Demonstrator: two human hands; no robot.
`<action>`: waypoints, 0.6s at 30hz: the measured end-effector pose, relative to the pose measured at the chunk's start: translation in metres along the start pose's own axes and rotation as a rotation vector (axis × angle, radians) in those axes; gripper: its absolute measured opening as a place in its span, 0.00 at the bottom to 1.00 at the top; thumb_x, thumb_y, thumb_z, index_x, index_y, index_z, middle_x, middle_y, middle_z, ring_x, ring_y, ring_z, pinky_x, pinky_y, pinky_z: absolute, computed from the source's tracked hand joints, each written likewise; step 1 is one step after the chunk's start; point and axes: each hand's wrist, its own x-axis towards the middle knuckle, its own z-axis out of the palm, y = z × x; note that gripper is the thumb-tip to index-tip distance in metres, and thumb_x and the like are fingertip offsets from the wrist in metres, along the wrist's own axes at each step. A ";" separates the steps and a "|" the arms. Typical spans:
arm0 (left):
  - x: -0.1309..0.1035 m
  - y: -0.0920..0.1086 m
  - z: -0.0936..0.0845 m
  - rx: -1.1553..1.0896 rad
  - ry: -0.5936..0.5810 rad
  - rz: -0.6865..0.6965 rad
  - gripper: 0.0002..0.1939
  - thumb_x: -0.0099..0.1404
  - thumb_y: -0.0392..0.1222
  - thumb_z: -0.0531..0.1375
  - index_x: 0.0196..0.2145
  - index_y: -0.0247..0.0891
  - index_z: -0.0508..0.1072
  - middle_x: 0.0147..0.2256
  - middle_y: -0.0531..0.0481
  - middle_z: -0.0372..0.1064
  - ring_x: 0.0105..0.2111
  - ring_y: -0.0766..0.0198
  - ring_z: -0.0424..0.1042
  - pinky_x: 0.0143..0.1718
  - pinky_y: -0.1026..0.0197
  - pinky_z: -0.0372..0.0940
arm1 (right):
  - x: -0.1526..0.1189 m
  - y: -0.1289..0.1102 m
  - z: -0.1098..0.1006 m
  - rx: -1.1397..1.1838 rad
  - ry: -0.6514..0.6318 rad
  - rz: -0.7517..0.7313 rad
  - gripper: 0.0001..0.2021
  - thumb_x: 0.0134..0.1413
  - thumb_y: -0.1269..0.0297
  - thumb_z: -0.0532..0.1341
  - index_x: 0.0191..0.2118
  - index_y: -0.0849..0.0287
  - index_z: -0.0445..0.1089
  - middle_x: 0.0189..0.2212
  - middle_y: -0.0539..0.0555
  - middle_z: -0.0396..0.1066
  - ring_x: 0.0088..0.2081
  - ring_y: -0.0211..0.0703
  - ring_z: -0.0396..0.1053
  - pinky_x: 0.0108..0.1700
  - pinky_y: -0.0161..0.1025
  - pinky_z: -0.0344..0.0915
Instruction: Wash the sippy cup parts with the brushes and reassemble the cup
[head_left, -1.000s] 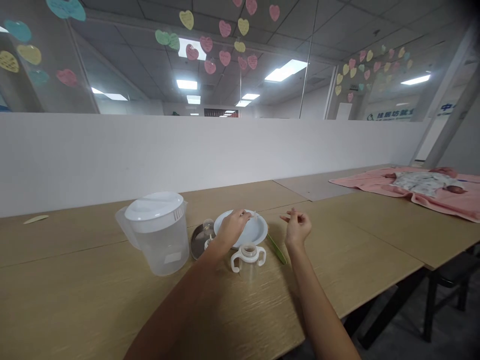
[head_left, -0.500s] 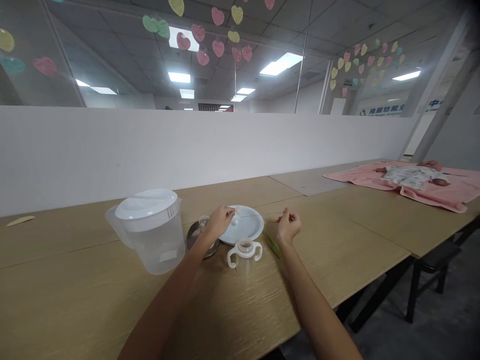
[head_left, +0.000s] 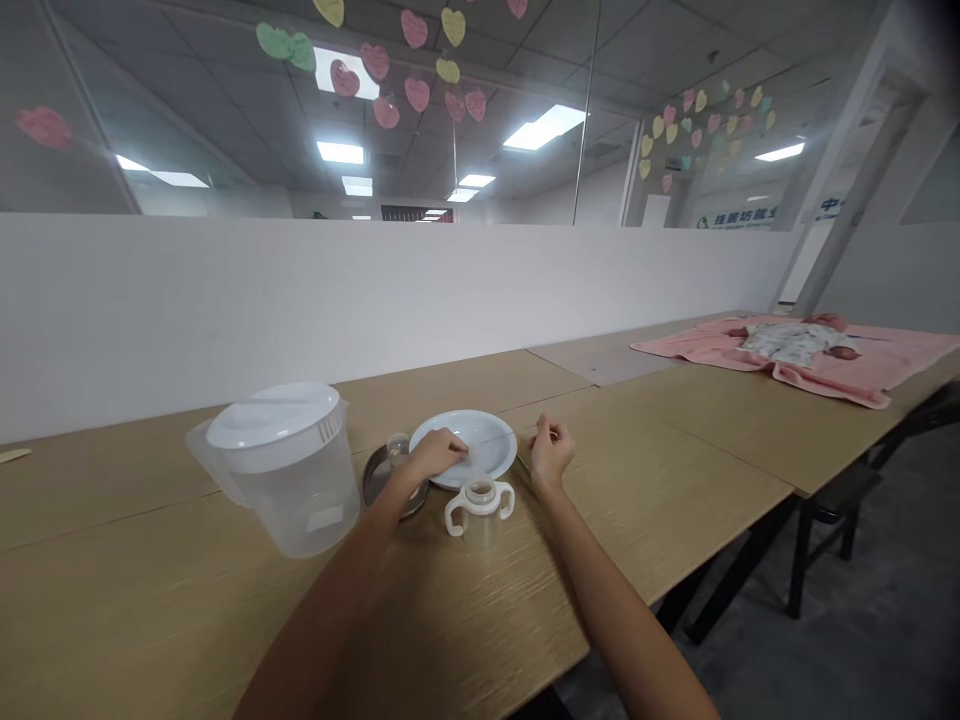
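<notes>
My left hand (head_left: 441, 452) reaches over the white plate (head_left: 495, 465), its fingertips pinched together at a small pale thing too unclear to name. To the right of the plate, my right hand (head_left: 552, 452) is closed around a thin, pale rod (head_left: 499, 437) that points left across the plate. A feeding bottle (head_left: 481, 522) with two white handles stands upright in front of the plate, its top uncovered. Beside my left wrist is a round metal dish (head_left: 373, 482) with a clear cup-like cap (head_left: 397, 448) in it. A slim green thing (head_left: 524, 467) lies partly hidden by my right hand.
A clear plastic pitcher (head_left: 304, 490) with a white lid stands left of the dish. Far right, a baby-like figure in patterned clothing (head_left: 791, 343) lies on a pink towel (head_left: 847, 385). A white wall (head_left: 375, 290) borders the table (head_left: 660, 490); a black stool (head_left: 832, 510) is at right.
My left hand has lowered toward the plate with its small pale thing. My right hand has come a little closer to the plate. The view has turned slightly right.
</notes>
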 end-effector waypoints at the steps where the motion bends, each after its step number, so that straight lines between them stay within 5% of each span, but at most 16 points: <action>1: 0.001 0.002 -0.003 -0.029 0.057 0.015 0.08 0.57 0.39 0.58 0.28 0.36 0.77 0.27 0.51 0.74 0.30 0.62 0.70 0.35 0.63 0.64 | 0.001 0.002 0.000 0.026 0.026 0.032 0.17 0.51 0.47 0.53 0.25 0.57 0.59 0.17 0.46 0.59 0.18 0.36 0.60 0.24 0.36 0.60; 5: -0.004 0.017 -0.023 -0.166 0.312 0.051 0.16 0.64 0.43 0.51 0.41 0.33 0.75 0.38 0.46 0.74 0.37 0.61 0.71 0.40 0.61 0.65 | 0.004 0.006 -0.001 0.130 0.121 0.129 0.16 0.55 0.48 0.47 0.28 0.55 0.53 0.20 0.45 0.61 0.16 0.34 0.60 0.20 0.34 0.62; 8: -0.021 0.037 -0.038 -0.500 0.423 0.102 0.19 0.63 0.49 0.54 0.43 0.31 0.73 0.38 0.44 0.74 0.34 0.62 0.72 0.36 0.61 0.69 | 0.004 0.007 -0.001 0.183 0.126 0.177 0.15 0.56 0.48 0.46 0.29 0.54 0.52 0.20 0.45 0.62 0.17 0.33 0.62 0.20 0.34 0.64; 11: -0.039 0.058 -0.046 -0.721 0.378 0.136 0.19 0.58 0.51 0.59 0.38 0.31 0.74 0.34 0.45 0.73 0.31 0.64 0.72 0.31 0.61 0.71 | 0.001 0.008 0.000 0.207 0.099 0.198 0.14 0.56 0.49 0.49 0.29 0.54 0.53 0.20 0.44 0.62 0.16 0.32 0.61 0.20 0.33 0.65; 18: -0.050 0.073 -0.034 -0.726 0.207 0.139 0.17 0.57 0.50 0.61 0.37 0.32 0.76 0.28 0.48 0.71 0.29 0.65 0.71 0.28 0.64 0.72 | -0.005 0.012 0.001 0.195 0.023 0.214 0.15 0.53 0.50 0.54 0.26 0.56 0.55 0.16 0.43 0.60 0.14 0.31 0.58 0.16 0.31 0.60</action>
